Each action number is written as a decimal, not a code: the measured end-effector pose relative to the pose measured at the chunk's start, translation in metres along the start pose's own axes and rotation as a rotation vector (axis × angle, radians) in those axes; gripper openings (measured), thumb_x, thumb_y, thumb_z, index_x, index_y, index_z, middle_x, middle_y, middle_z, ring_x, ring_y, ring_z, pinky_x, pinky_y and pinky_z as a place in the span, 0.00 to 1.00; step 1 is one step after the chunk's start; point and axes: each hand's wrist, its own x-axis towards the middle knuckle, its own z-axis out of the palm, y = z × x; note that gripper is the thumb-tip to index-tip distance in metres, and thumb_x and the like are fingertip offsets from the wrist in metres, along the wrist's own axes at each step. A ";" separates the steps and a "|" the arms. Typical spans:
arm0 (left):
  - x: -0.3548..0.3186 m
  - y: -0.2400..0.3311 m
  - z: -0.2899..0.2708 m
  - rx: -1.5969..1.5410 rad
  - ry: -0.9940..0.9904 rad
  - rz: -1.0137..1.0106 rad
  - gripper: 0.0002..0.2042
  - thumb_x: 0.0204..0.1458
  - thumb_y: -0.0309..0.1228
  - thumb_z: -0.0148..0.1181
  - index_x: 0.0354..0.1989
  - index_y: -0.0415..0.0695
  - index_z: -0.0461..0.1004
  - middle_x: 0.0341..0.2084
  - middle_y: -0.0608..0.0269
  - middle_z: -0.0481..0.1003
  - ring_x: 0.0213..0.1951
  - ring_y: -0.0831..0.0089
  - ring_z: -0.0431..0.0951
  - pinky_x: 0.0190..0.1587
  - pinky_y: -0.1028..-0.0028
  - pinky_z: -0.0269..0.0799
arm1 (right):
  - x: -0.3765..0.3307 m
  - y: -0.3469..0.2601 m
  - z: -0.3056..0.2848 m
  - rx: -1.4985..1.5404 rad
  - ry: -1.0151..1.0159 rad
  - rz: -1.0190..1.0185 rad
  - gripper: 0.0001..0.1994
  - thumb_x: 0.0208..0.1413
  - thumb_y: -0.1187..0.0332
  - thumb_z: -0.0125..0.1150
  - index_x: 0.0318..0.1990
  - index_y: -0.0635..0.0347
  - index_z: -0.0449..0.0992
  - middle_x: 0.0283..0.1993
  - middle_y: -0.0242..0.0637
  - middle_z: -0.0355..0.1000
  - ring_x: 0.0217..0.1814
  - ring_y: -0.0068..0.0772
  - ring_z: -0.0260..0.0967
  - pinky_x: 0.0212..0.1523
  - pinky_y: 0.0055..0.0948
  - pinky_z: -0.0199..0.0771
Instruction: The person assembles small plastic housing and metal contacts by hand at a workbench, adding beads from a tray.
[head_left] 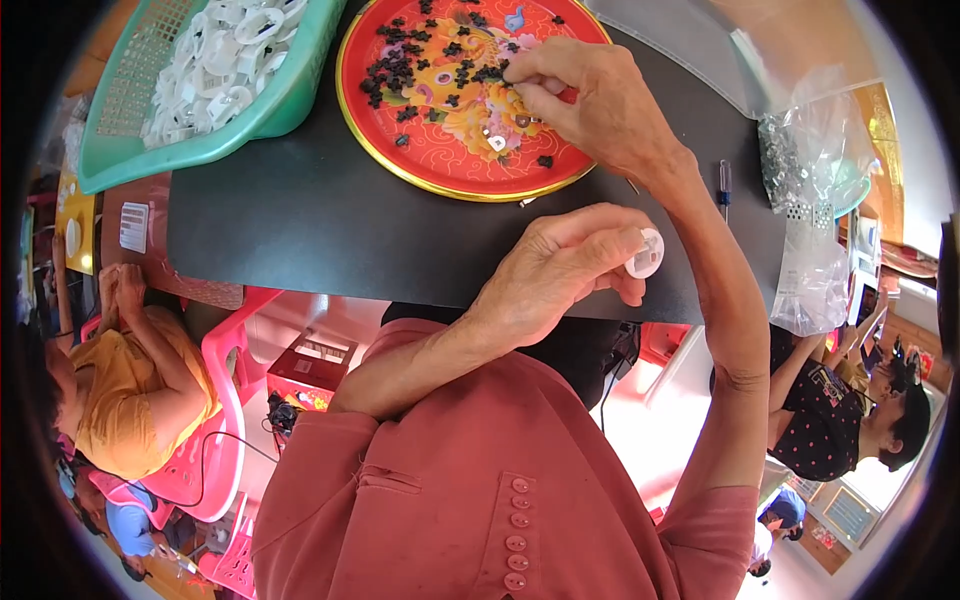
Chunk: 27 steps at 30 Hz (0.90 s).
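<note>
The left hand (555,265) is curled over the near edge of the black bench (290,220), thumb and fingers closed narrowly around a small round white plastic part (645,253). The part's flat face is turned outward to the right of the fingertips.

The right hand (590,100) is farther out, ahead of the left hand, and rests over the near right portion of a round red tray (400,150) with a gold rim. Its fingers are pinched together, pointing down and to the left into the tray. A bit of red shows between them, possibly a tool handle or part of the tray's pattern; it is too hidden to tell, so what the hand holds cannot be made out.

Small black pieces (400,70) are scattered over the tray, mostly to the left of the right hand's fingertips and beyond them, with a few tiny silvery bits (495,140) just under them. The right hand is much nearer to these pieces; the left hand lies well behind them, toward the body.

Far to the left of both hands stands a green basket (290,105) heaped with white plastic parts (215,55). To the right of the right forearm lie a small screwdriver (725,185) and clear bags of metal fittings (800,180).
</note>
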 end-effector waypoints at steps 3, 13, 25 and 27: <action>0.000 -0.001 0.000 -0.018 -0.006 -0.027 0.16 0.60 0.35 0.49 0.48 0.34 0.69 0.36 0.58 0.72 0.34 0.72 0.73 0.42 0.70 0.71 | -0.004 -0.005 -0.009 -0.002 -0.037 -0.004 0.08 0.46 0.71 0.59 0.34 0.61 0.78 0.25 0.43 0.73 0.24 0.41 0.71 0.29 0.33 0.71; 0.001 -0.004 0.000 -0.029 -0.040 -0.029 0.15 0.60 0.34 0.49 0.47 0.35 0.70 0.36 0.60 0.71 0.34 0.74 0.73 0.41 0.71 0.73 | -0.010 -0.008 -0.011 0.025 -0.027 0.081 0.07 0.45 0.74 0.59 0.33 0.62 0.78 0.26 0.43 0.73 0.25 0.40 0.72 0.30 0.32 0.72; 0.002 -0.002 -0.006 -0.020 -0.034 -0.011 0.15 0.60 0.35 0.49 0.47 0.35 0.70 0.36 0.60 0.71 0.34 0.73 0.73 0.41 0.70 0.73 | 0.002 -0.012 0.001 -0.197 -0.142 -0.036 0.10 0.42 0.76 0.61 0.36 0.63 0.76 0.29 0.41 0.72 0.28 0.38 0.72 0.32 0.32 0.72; 0.002 -0.001 -0.007 -0.025 -0.035 -0.007 0.15 0.60 0.35 0.49 0.47 0.35 0.70 0.36 0.59 0.72 0.34 0.73 0.73 0.41 0.70 0.73 | 0.003 -0.012 0.002 -0.221 -0.147 -0.050 0.10 0.42 0.76 0.61 0.35 0.63 0.75 0.28 0.41 0.71 0.28 0.40 0.71 0.32 0.33 0.71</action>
